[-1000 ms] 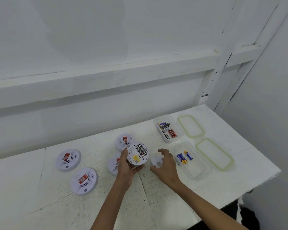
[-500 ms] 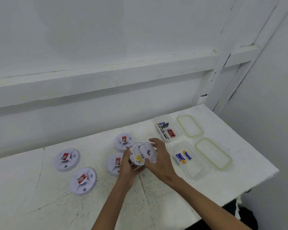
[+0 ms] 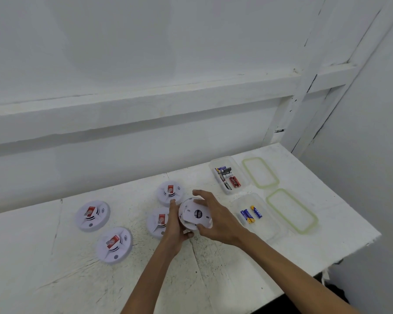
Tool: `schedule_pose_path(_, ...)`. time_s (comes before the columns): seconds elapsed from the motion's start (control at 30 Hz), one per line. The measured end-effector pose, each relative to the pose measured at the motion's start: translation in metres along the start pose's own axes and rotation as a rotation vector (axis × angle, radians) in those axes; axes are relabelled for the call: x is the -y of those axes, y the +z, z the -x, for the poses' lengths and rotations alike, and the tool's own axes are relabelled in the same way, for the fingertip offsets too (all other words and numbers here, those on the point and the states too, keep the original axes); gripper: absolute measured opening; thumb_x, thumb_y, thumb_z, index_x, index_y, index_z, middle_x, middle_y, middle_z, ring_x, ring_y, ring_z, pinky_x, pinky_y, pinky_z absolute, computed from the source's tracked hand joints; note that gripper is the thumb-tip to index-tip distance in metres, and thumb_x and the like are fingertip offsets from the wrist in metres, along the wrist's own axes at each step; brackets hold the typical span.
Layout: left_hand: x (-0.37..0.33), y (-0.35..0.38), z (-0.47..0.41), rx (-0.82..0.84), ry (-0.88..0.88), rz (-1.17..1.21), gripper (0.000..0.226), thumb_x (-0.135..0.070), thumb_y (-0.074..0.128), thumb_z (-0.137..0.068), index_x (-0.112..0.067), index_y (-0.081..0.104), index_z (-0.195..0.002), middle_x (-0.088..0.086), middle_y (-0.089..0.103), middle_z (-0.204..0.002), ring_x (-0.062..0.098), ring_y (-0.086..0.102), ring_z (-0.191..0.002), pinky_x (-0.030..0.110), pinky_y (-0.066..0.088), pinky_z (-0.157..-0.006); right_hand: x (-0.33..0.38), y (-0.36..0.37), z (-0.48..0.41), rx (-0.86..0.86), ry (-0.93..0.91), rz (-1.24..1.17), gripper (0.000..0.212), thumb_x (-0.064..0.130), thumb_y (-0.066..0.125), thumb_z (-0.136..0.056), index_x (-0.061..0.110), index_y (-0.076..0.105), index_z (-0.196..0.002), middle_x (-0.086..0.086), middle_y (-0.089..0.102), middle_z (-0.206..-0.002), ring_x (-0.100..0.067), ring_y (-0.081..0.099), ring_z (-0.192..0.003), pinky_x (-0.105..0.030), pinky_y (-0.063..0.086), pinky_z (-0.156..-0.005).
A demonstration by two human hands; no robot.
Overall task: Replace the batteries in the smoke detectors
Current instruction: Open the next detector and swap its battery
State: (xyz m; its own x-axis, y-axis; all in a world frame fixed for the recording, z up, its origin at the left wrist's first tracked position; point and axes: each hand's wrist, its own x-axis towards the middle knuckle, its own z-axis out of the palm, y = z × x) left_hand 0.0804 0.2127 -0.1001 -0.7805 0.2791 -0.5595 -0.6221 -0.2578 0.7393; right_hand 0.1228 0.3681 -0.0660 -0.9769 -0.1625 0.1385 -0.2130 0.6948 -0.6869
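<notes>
I hold a round white smoke detector [image 3: 194, 215] tilted above the table, its back side toward me. My left hand [image 3: 176, 225] grips its left edge and underside. My right hand [image 3: 216, 217] grips the white back cover on top of it, fingers curled over the far and near rims. Several other white detectors with red labels lie face up on the table: one [image 3: 170, 191] just behind my hands, one [image 3: 157, 222] partly hidden by my left hand, two more [image 3: 92, 215] [image 3: 114, 244] at the left.
A clear tub [image 3: 244, 177] at the back right holds several dark and red batteries [image 3: 228, 177]. A nearer clear tub [image 3: 271, 225] holds three blue and yellow batteries [image 3: 250, 215]. Two green-rimmed lids [image 3: 260, 172] [image 3: 292, 210] lie to their right. The table edge [image 3: 349, 252] runs at the right.
My right hand picked the white cover up from the table and brought it onto the back of the detector, hiding the battery bay. My left hand kept holding the detector.
</notes>
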Motion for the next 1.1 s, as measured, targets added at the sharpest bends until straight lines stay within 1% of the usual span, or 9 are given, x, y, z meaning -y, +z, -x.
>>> schedule_pose_path(0.07,-0.001,0.001,0.001,0.011,-0.015,-0.019,0.072,-0.075,0.029,-0.095,-0.021,0.073,-0.110,0.014,0.078,-0.104,0.026,0.068,-0.084,0.030,0.048,-0.060,-0.001,-0.001,0.000,0.029,0.007,0.018,0.090,0.027,0.071,-0.080,0.034,0.018,-0.152,0.013,0.032,-0.152,-0.005,0.044,-0.136,-0.037,0.057,-0.089)
schedule_pose_path(0.23,-0.001,-0.002,-0.002,0.071,-0.001,-0.048,0.082,-0.082,0.029,-0.089,-0.018,0.074,-0.114,0.022,0.075,-0.106,0.020,0.062,-0.063,0.025,0.039,-0.051,-0.001,-0.005,0.000,0.067,0.007,0.010,0.092,0.025,0.070,-0.082,0.033,0.013,-0.154,0.016,0.026,-0.157,-0.005,0.040,-0.141,-0.036,0.056,-0.095)
schedule_pose_path(0.3,0.000,-0.004,-0.005,0.065,0.006,-0.057,0.083,-0.083,0.030,-0.088,-0.018,0.074,-0.115,0.023,0.074,-0.104,0.021,0.059,-0.060,0.026,0.039,-0.051,-0.001,-0.006,0.001,0.080,0.002,0.006,0.093,0.023,0.070,-0.083,0.033,0.012,-0.154,0.018,0.024,-0.159,-0.004,0.039,-0.142,-0.036,0.055,-0.098)
schedule_pose_path(0.37,-0.001,-0.005,-0.007,0.050,0.002,-0.078,0.083,-0.083,0.029,-0.088,-0.019,0.072,-0.117,0.021,0.075,-0.104,0.023,0.063,-0.066,0.027,0.043,-0.053,-0.002,-0.005,0.001,0.092,0.005,0.009,0.094,0.022,0.070,-0.083,0.033,0.011,-0.155,0.018,0.024,-0.159,-0.003,0.038,-0.142,-0.036,0.054,-0.099)
schedule_pose_path(0.5,0.000,-0.005,-0.006,0.052,-0.024,-0.109,0.083,-0.084,0.026,-0.088,-0.023,0.072,-0.120,0.017,0.076,-0.108,0.035,0.067,-0.091,0.037,0.047,-0.068,-0.002,-0.006,0.002,0.071,0.006,0.027,0.094,0.020,0.071,-0.082,0.032,0.012,-0.155,0.017,0.025,-0.158,-0.002,0.040,-0.140,-0.038,0.056,-0.096)
schedule_pose_path(0.6,0.000,-0.003,-0.006,0.036,-0.031,-0.113,0.082,-0.082,0.025,-0.091,-0.020,0.073,-0.117,0.017,0.077,-0.106,0.028,0.067,-0.081,0.032,0.047,-0.062,-0.002,-0.007,0.001,0.064,-0.005,0.040,0.094,0.020,0.070,-0.081,0.031,0.013,-0.154,0.017,0.025,-0.157,-0.003,0.041,-0.140,-0.039,0.057,-0.091)
schedule_pose_path(0.73,0.003,-0.003,-0.008,0.044,-0.044,-0.121,0.082,-0.082,0.026,-0.091,-0.019,0.072,-0.117,0.016,0.077,-0.106,0.028,0.067,-0.079,0.031,0.045,-0.059,-0.003,-0.005,-0.001,0.108,-0.014,0.085,0.096,0.021,0.069,-0.081,0.037,0.009,-0.154,0.020,0.025,-0.157,-0.005,0.041,-0.141,-0.040,0.059,-0.088)
schedule_pose_path(0.9,0.002,-0.004,-0.008,0.053,-0.034,-0.113,0.081,-0.081,0.029,-0.091,-0.017,0.072,-0.115,0.022,0.075,-0.104,0.023,0.063,-0.062,0.028,0.040,-0.054,-0.006,-0.004,-0.002,0.134,-0.012,0.093,0.096,0.022,0.069,-0.081,0.039,0.008,-0.154,0.021,0.025,-0.158,-0.005,0.040,-0.141,-0.040,0.058,-0.090)
schedule_pose_path(1.1,0.004,-0.007,-0.011,0.080,-0.035,-0.145,0.088,-0.083,0.026,-0.090,-0.015,0.071,-0.120,0.023,0.075,-0.104,0.024,0.065,-0.061,0.029,0.044,-0.054,-0.008,-0.004,-0.002,0.151,0.001,0.098,0.098,0.025,0.068,-0.080,0.043,0.005,-0.153,0.009,0.033,-0.158,-0.015,0.044,-0.140,-0.041,0.056,-0.092)
